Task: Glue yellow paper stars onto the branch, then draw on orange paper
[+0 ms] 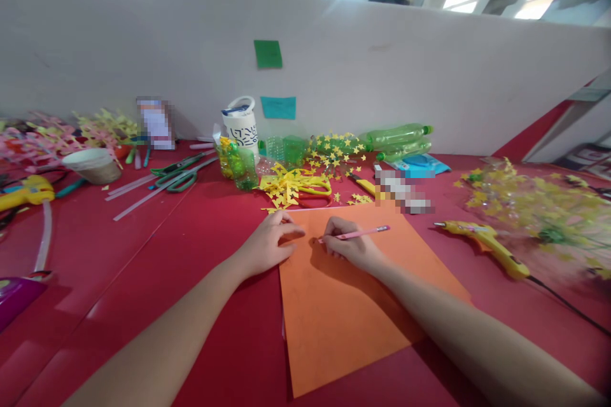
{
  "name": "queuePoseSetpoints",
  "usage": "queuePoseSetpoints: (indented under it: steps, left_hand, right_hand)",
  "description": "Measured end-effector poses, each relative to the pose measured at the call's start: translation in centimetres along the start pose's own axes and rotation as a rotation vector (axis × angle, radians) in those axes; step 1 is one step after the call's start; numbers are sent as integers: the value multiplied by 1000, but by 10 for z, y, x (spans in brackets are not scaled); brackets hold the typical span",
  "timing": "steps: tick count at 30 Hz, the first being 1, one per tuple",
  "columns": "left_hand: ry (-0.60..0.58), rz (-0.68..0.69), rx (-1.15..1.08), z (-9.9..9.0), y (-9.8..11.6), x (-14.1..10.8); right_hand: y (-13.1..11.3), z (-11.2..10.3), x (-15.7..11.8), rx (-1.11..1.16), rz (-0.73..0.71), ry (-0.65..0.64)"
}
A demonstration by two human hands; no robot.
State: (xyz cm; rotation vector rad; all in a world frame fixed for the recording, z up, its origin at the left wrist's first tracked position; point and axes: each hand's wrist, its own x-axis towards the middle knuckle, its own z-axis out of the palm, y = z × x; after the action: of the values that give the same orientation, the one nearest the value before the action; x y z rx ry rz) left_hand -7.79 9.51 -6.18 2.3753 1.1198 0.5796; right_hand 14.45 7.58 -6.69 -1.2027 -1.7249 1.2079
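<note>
A large orange sheet of paper (344, 324) lies on the red table in front of me. My right hand (346, 245) is closed round a pink pencil (365, 233), its tip down at the upper part of the sheet and its eraser end pointing right. On the sheet's upper left edge rests my left hand (272, 241), fingers apart and holding nothing. Just beyond the paper are yellow star cutouts and strips (281, 187), with yellow-handled scissors (317, 189) beside them.
A yellow glue gun (487, 245) with a cord lies right of the paper, near blurred yellow star sprigs (525, 210). Green plastic bottles (398, 140), a white cup (241, 130) and green-handled scissors (179, 179) stand or lie toward the back. Another yellow glue gun (31, 194) is at left.
</note>
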Motion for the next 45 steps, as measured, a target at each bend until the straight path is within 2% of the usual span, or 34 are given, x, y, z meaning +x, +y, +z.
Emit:
queuePoseSetpoints:
  steps: [15, 45]
  left_hand:
    - [-4, 3, 3, -1, 2, -1]
    - [-4, 8, -2, 0, 0, -1]
  right_hand:
    - [1, 3, 2, -47, 2, 86]
    - [-5, -2, 2, -96, -20, 43]
